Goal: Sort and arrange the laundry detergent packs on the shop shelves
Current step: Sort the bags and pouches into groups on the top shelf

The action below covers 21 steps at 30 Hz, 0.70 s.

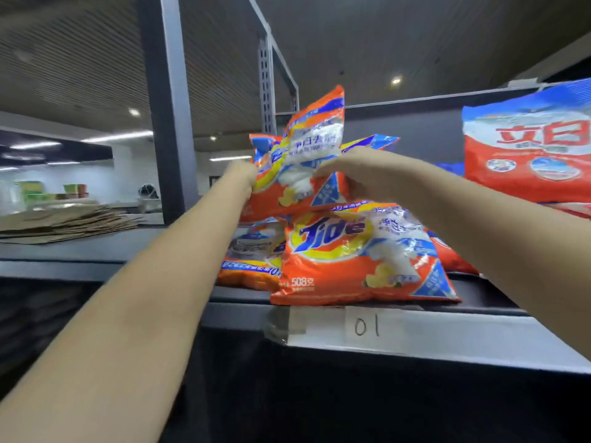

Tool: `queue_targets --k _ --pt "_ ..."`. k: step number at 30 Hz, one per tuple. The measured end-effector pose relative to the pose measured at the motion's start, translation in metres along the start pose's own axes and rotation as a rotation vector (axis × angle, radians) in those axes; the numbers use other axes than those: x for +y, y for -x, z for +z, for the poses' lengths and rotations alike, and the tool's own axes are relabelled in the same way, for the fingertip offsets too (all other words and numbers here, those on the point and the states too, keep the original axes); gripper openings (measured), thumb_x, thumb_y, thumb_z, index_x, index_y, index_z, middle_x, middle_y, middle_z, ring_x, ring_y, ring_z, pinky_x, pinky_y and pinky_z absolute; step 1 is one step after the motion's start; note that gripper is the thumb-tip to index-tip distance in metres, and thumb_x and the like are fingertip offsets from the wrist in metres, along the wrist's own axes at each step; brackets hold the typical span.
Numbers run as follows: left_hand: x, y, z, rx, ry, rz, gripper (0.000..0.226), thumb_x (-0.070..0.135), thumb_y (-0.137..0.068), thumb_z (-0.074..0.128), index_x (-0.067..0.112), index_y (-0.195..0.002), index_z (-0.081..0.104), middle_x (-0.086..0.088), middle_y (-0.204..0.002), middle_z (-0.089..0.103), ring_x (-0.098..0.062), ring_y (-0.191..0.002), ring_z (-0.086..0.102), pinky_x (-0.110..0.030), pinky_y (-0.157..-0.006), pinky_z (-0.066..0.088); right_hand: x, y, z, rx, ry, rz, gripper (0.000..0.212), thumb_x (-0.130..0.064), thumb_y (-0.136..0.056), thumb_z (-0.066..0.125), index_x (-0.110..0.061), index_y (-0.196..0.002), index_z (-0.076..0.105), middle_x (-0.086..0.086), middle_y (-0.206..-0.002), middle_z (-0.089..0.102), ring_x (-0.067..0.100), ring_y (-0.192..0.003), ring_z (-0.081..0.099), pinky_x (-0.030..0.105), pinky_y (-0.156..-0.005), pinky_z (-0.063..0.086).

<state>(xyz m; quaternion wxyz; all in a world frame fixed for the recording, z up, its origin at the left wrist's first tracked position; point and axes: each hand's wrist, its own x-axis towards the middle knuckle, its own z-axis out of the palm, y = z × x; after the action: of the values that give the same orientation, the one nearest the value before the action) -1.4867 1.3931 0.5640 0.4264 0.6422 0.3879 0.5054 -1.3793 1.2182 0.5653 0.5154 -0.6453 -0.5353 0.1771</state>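
While the upper Tide pack [297, 174] was gripped at both ends, by the left hand [243, 177] and right hand [358, 174], above the stacked packs [361, 260] on the shelf [447, 334], level, square placement was judged advisable.

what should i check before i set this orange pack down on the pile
1. Left hand grips the held orange pack: ok.
2. Right hand grips it too: ok.
3. Held pack is level: not ok, tilted and crumpled.
4. Front Tide pack sits fully on the shelf: not ok, overhangs the edge.
5. Red pack stands apart from the orange pile: ok.
6. Room behind the pile: cannot tell.
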Motion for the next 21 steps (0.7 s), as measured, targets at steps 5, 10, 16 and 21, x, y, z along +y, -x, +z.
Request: queue_targets --k 5,10,16,21 --pt "-0.038 -0.013 0.017 -0.028 -0.242 -0.064 0.038 0.018 -0.099 0.040 -0.007 -0.126 0.052 -0.019 -0.130 0.055 -0.029 -0.122 0.052 -0.032 -0.094 0.044 0.015 -0.014 0.014 0.132 0.483 -0.097 0.033 -0.046 -0.077 0.071 -0.016 -0.071 0.059 0.001 -0.075 0.061 0.019 -0.075 0.057 0.024 -0.061 0.047" --pt "-0.040 -0.008 0.012 0.029 -0.227 -0.041 0.035 0.022 -0.095 0.049 -0.002 -0.120 0.057 -0.016 -0.124 0.059 -0.029 -0.114 0.057 -0.031 -0.089 0.047 0.015 -0.007 0.021 0.152 0.483 -0.104 0.046 -0.051 -0.077 0.068 -0.012 -0.102 0.065 0.005 -0.099 0.067 0.022 -0.093 0.063 0.035 -0.082 0.054" --pt "-0.048 0.017 0.003 0.089 -0.073 -0.050 0.034 0.021 -0.092 0.046 0.000 -0.115 0.058 -0.019 -0.115 0.062 -0.035 -0.105 0.059 -0.039 -0.088 0.048 0.014 0.011 0.019 0.173 0.444 -0.134 0.046 -0.044 -0.081 0.068 -0.005 -0.107 0.065 0.015 -0.104 0.069 0.027 -0.091 0.066 0.045 -0.086 0.054" --pt "-0.042 0.050 0.002 0.142 -0.224 0.133 0.036 0.024 -0.098 0.038 0.011 -0.127 0.054 -0.006 -0.125 0.058 -0.027 -0.113 0.054 -0.035 -0.087 0.046 0.013 0.032 0.012 0.233 0.552 -0.169 0.049 -0.034 -0.086 0.064 0.005 -0.115 0.061 0.016 -0.092 0.069 0.029 -0.084 0.066 0.047 -0.084 0.053"
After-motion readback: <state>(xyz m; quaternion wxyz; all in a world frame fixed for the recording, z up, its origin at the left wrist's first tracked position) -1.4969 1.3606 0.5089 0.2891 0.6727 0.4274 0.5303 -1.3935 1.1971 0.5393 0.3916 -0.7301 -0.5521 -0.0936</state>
